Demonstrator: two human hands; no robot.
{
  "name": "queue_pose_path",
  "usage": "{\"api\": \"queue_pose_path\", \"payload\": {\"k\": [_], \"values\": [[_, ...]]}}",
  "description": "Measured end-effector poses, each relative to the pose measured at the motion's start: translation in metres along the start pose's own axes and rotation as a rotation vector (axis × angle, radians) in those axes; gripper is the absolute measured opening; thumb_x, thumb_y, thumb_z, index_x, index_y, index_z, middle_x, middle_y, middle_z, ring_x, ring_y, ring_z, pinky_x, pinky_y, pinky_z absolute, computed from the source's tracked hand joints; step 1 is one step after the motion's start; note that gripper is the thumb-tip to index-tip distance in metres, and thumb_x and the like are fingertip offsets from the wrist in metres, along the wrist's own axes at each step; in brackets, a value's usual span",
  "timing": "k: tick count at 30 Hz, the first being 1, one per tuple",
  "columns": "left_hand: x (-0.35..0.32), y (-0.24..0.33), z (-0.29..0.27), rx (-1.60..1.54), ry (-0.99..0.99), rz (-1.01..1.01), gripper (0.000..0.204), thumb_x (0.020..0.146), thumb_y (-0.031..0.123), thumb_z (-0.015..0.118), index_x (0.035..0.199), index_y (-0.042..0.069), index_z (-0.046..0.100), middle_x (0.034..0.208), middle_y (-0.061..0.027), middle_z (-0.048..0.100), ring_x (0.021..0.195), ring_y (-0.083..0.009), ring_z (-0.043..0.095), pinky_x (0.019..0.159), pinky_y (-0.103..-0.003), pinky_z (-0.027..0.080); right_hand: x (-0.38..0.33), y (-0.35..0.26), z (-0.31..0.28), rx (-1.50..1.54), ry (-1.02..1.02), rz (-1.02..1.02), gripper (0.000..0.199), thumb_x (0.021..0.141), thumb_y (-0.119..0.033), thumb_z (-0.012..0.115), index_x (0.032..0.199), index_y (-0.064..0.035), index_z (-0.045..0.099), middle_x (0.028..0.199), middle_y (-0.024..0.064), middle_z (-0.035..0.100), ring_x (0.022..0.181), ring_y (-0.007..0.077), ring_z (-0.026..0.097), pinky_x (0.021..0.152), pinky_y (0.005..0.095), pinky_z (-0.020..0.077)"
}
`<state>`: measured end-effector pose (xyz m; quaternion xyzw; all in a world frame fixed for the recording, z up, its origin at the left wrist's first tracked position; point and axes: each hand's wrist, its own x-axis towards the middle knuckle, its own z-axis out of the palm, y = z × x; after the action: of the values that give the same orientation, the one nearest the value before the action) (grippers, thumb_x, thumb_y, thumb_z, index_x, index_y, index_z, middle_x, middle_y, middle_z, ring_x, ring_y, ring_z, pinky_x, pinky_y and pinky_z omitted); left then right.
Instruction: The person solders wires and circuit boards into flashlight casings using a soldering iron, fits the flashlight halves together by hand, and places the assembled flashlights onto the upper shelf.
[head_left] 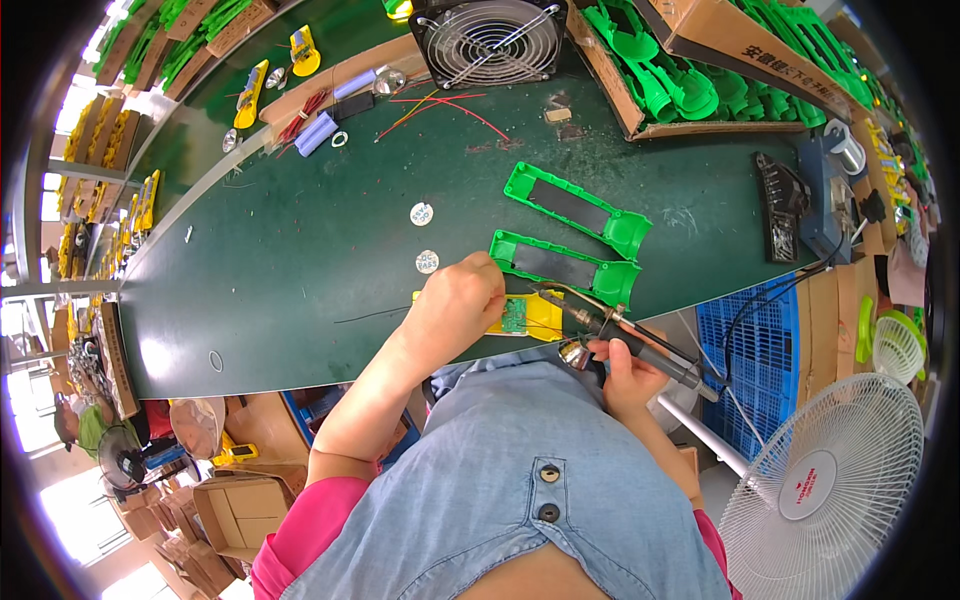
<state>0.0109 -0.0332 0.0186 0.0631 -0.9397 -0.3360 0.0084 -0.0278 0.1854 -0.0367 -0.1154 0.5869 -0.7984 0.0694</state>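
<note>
My left hand (455, 305) is closed in a pinch over the left part of a yellow plastic housing half (546, 312); what its fingertips hold is hidden. A small green circuit board (514, 315) with thin wires lies in that housing. From the right, my right hand (630, 376) grips a soldering iron (655, 357), its tip pointing left above the housing's right end. A round lamp reflector (573, 353) sits at the table's near edge, beside my right fingers. Just beyond lie two green housing halves (580, 205) (560, 268) with dark inner strips.
A boxed fan (490, 45) stands at the back, beside a carton of green housings (690, 95). Two round stickers (422, 214) lie mid-table. A solder spool (848, 150) and a blue soldering station (825, 205) are right. A white fan (810, 485) stands at lower right.
</note>
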Motion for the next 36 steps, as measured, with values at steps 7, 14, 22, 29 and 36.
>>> {"api": "queue_pose_path", "payload": {"k": [7,14,22,29,36], "values": [[-0.001,0.0,-0.001,-0.012,-0.01,-0.008,0.004,0.072,0.003,0.059,0.073,0.0,0.056,0.08,-0.0105,0.057,0.068,-0.0273,0.058,0.061,-0.034,0.047,0.016,-0.013,-0.008,-0.184,-0.148,-0.186,0.021,0.083,-0.003,0.054,0.1,0.0094,0.05,0.077,0.0149,0.062,0.065,0.0168,0.063,0.057,0.0252,0.0524],[-0.003,0.006,-0.007,0.039,-0.05,-0.031,0.009,0.072,0.006,0.061,0.079,0.001,0.057,0.088,-0.0108,0.056,0.071,-0.0274,0.058,0.063,-0.034,0.047,0.029,-0.017,-0.019,-0.33,-0.167,-0.291,0.022,0.084,-0.004,0.053,0.101,0.0098,0.049,0.072,0.0157,0.063,0.06,0.0168,0.062,0.054,0.0243,0.0509],[-0.015,0.02,-0.042,0.365,0.127,0.029,0.022,0.07,0.01,0.065,0.09,0.004,0.059,0.093,-0.0107,0.055,0.086,-0.026,0.056,0.082,-0.038,0.04,0.035,-0.012,-0.035,-0.363,-0.074,-0.302,0.032,0.082,-0.001,0.056,0.111,0.0018,0.042,0.086,0.018,0.063,0.082,0.0184,0.062,0.071,0.0278,0.0501],[-0.017,0.005,-0.043,0.065,-0.017,-0.151,0.011,0.068,0.007,0.067,0.078,0.002,0.065,0.072,-0.008,0.06,0.067,-0.0198,0.058,0.063,-0.031,0.045,0.061,-0.005,-0.038,-0.71,-0.271,-0.465,0.056,0.071,-0.017,0.071,0.115,-0.0053,0.039,0.106,0.0081,0.062,0.115,0.0304,0.046,0.101,0.0487,0.026],[-0.002,0.018,-0.006,-0.225,0.236,-0.023,0.011,0.068,0.003,0.068,0.079,0.003,0.068,0.076,-0.0066,0.063,0.068,-0.0163,0.06,0.057,-0.024,0.046,0.069,-0.001,-0.034,-0.805,-0.398,-0.462,0.057,0.069,-0.012,0.071,0.116,-0.0056,0.039,0.111,0.009,0.06,0.116,0.0314,0.045,0.099,0.0472,0.0302]]}}
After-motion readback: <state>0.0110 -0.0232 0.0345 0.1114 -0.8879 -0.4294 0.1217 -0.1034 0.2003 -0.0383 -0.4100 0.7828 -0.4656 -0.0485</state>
